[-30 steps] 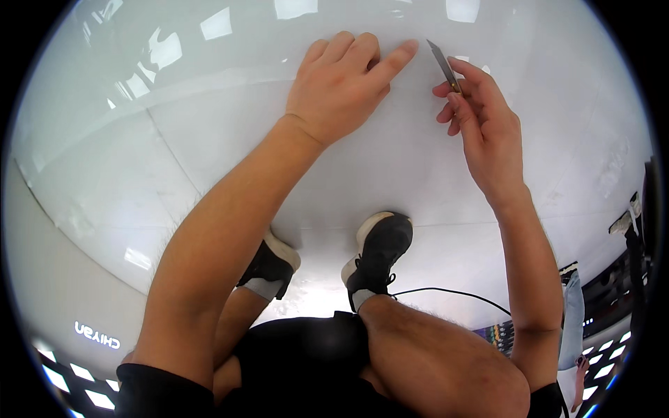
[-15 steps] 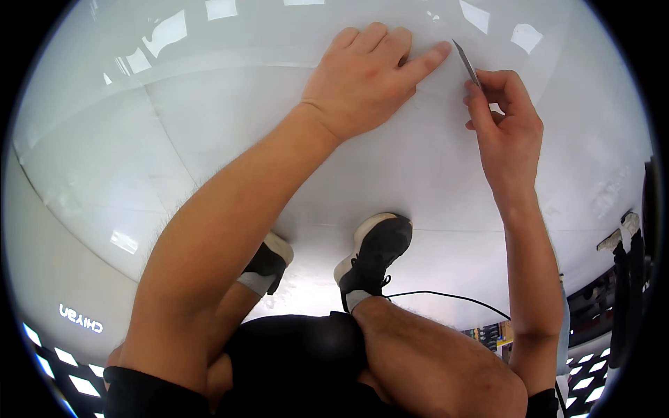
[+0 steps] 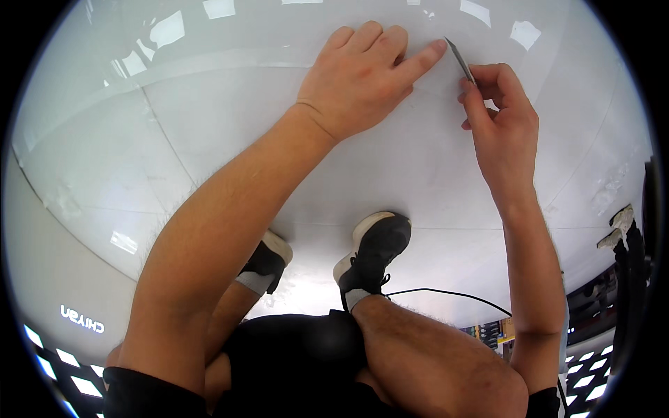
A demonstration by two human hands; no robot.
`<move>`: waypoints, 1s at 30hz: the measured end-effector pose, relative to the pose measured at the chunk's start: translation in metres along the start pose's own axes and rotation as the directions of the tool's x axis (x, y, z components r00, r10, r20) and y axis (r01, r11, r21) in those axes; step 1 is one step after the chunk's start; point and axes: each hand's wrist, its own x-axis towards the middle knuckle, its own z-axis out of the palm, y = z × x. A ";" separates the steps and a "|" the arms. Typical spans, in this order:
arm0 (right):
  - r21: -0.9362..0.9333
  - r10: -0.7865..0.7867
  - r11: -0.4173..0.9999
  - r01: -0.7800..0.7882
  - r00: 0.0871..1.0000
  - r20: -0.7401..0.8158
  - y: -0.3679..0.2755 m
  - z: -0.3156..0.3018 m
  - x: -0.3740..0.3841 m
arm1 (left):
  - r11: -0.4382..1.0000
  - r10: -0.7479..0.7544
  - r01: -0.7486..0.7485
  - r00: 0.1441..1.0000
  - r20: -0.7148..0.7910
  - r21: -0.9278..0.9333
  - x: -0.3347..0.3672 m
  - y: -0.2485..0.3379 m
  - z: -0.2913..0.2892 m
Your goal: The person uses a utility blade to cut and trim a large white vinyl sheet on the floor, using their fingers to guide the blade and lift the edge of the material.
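The left hand (image 3: 362, 80) lies flat on the glossy white wall (image 3: 209, 139), knuckles up, its forefinger stretched out to the right and the other fingers (image 3: 380, 42) loosely curled against the panel; it holds nothing. The right hand (image 3: 502, 132) pinches the lower end of a thin grey blade (image 3: 460, 59) between thumb and forefinger, the remaining fingers folded beneath; the blade slants up and to the left, and its tip sits right at the left forefinger's tip, touching or all but touching the wall there.

Against the two earlier views, both hands now sit higher in the picture and look larger, so the head seems to have leaned in; the blade's tip, which stood a little apart from the forefinger a second ago, has closed on it; the left hand has kept its flat, pointing pose throughout. By my reading, the forefinger is marking or holding down a spot on the panel, perhaps the edge of a film or a seam, and the blade has been brought in to work at just that spot; whether the tip is under anything I cannot tell, since the wall's glare hides any edge.

Below, two dark sneakers with white soles (image 3: 376, 244) stand on the white floor, a thin black cable (image 3: 446, 292) trails beside the right one, and dark shorts (image 3: 293, 362) fill the lower edge.
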 end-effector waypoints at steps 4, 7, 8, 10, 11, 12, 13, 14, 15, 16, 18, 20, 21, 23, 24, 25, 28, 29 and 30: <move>0.117 0.078 0.990 -0.081 0.996 0.033 0.003 0.003 -0.001 | 1.000 -0.007 0.007 1.000 -0.013 0.004 -0.001 0.000 0.001; 0.165 0.039 0.986 -0.039 0.999 0.003 0.009 0.006 0.002 | 1.000 -0.011 0.010 1.000 -0.020 -0.020 -0.001 -0.001 0.003; 0.194 0.037 0.980 -0.036 0.999 0.000 0.009 0.006 0.004 | 0.999 -0.012 0.012 1.000 -0.018 -0.032 -0.001 -0.001 0.003; 0.248 0.036 0.968 -0.033 0.999 -0.008 0.008 0.006 0.009 | 0.999 -0.012 0.011 1.000 -0.016 -0.032 -0.001 0.000 0.003; 0.260 0.030 0.965 -0.028 1.000 -0.003 0.008 0.007 0.010 | 1.000 -0.010 0.010 1.000 -0.015 -0.022 0.000 0.000 0.003; 0.265 0.032 0.964 -0.030 0.999 -0.003 0.008 0.007 0.009 | 1.000 -0.008 0.008 1.000 -0.015 -0.012 0.000 0.001 0.002; 0.268 0.034 0.963 -0.032 0.999 -0.003 0.010 0.007 0.008 | 1.000 -0.010 0.010 1.000 -0.012 -0.006 0.000 0.001 0.002; 0.270 0.036 0.962 -0.034 0.999 -0.004 0.011 0.007 0.008 | 1.000 -0.012 0.012 1.000 -0.009 0.000 0.000 0.002 0.001; 0.258 0.037 0.966 -0.036 0.999 0.000 0.010 0.006 0.006 | 1.000 -0.014 0.014 1.000 -0.007 0.004 0.000 0.001 0.001; 0.243 0.040 0.969 -0.040 0.999 0.005 0.009 0.006 0.004 | 1.000 -0.015 0.015 1.000 -0.011 -0.008 -0.001 0.001 0.002; 0.209 0.040 0.977 -0.045 0.999 0.027 0.006 0.004 0.003 | 0.999 -0.018 0.017 1.000 -0.019 -0.034 -0.003 -0.001 0.003; 0.171 0.035 0.984 -0.044 0.998 0.060 0.001 0.002 0.004 | 0.999 -0.020 0.019 1.000 -0.023 -0.036 -0.003 -0.001 0.003; 0.163 0.034 0.986 -0.044 0.998 0.059 0.000 0.002 0.004 | 0.999 -0.021 0.020 0.999 -0.025 -0.036 -0.002 -0.001 0.003; 0.149 0.033 0.988 -0.042 0.998 0.057 -0.002 0.002 0.004 | 0.999 -0.023 0.022 1.000 -0.011 -0.038 -0.001 0.000 0.002; 0.158 0.034 0.987 -0.043 0.998 0.055 -0.002 0.002 0.004 | 0.999 -0.024 0.024 1.000 -0.004 -0.039 0.000 0.000 0.001; 0.167 0.035 0.985 -0.044 0.998 0.053 -0.002 0.003 0.003 | 0.999 -0.023 0.022 1.000 -0.007 -0.039 -0.001 0.000 0.001; 0.168 0.033 0.985 -0.041 0.998 0.051 -0.003 0.003 0.002 | 0.999 -0.021 0.020 1.000 -0.012 -0.037 -0.001 -0.001 0.002; 0.164 0.032 0.986 -0.040 0.998 0.050 -0.003 0.003 0.002 | 0.999 -0.021 0.020 1.000 -0.010 -0.037 0.000 0.000 0.001; 0.146 0.035 0.988 -0.042 0.998 0.052 -0.004 0.002 0.002 | 0.999 -0.021 0.020 1.000 -0.008 -0.036 0.000 0.000 0.000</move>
